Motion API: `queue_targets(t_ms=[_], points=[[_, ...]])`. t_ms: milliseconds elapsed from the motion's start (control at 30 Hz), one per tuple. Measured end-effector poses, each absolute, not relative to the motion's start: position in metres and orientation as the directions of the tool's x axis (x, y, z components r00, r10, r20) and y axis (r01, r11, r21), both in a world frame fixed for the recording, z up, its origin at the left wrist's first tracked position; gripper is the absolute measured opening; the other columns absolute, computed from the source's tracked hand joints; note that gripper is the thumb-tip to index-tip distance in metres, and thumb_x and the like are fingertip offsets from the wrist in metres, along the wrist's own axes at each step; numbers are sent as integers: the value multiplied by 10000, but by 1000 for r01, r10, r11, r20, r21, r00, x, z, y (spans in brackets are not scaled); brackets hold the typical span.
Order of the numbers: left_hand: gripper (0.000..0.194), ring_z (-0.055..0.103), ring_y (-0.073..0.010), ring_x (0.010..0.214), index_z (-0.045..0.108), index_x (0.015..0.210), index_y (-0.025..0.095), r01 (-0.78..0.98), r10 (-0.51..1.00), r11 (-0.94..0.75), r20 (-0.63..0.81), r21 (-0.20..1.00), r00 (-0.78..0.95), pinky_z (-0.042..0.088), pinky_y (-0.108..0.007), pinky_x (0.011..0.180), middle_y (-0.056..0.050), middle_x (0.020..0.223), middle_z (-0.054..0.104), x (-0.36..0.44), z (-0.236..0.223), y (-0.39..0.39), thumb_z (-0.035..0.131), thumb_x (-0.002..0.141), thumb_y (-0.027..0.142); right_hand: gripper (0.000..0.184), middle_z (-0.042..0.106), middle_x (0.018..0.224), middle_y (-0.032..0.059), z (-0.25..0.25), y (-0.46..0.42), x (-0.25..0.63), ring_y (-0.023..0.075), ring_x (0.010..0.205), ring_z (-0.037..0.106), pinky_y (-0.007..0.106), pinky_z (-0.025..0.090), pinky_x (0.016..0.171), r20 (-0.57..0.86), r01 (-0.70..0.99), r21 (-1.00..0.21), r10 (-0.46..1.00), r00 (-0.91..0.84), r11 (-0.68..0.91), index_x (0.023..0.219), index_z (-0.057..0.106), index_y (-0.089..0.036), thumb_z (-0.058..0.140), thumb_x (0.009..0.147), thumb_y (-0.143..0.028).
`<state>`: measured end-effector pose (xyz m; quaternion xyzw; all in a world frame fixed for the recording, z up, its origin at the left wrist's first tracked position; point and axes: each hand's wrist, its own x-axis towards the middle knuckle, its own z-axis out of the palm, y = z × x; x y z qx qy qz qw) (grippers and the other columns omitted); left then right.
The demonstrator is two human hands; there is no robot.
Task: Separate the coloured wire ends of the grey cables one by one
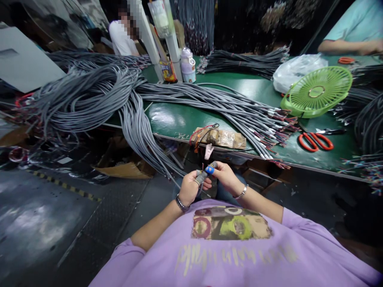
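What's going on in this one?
A person's left hand holds a cable end, thin wires poking up, while the right hand is right beside it; its exact grip is too small to tell. Grey cables lie bundled across the green table, with orange-handled scissors lying nearby.

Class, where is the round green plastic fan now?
In the head view, the fan sits at right on the glossy green table, beside the white plastic bag, beyond the nearer orange-handled scissors.
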<state>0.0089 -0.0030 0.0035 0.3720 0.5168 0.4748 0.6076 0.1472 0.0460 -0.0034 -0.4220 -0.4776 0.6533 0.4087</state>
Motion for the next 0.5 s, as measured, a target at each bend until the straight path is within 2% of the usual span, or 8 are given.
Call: queue_targets(t_ms=[267,400,500], points=[[346,621,-137,470,599,742,143,-215,959,246,-270,945,-91,464,-215,443,-22,589,660,9,-2,-4,719,649,454,285,562,630,-11,-5,42,153,100,582,465,235,397,546,-47,-14,-998,943,-331,-54,701,599,-159,683,700,-431],[333,617,-131,461,600,732,143,-203,961,242,-263,949,-86,456,-205,429,-20,582,661,10,-3,-5,718,649,443,306,633,807,33,0,42,154,129,701,537,229,421,567,-59,-33,-996,924,-378,-78,866,632,-157,664,719,-423],[313,602,-119,444,597,720,144,-192,962,241,-260,951,-84,443,-195,414,-16,572,658,10,-1,-6,705,664,432,326,636,832,38,5,43,155,128,710,543,226,426,567,-100,-47,-990,905,-413,-131,898,640,-150,643,736,-433]])
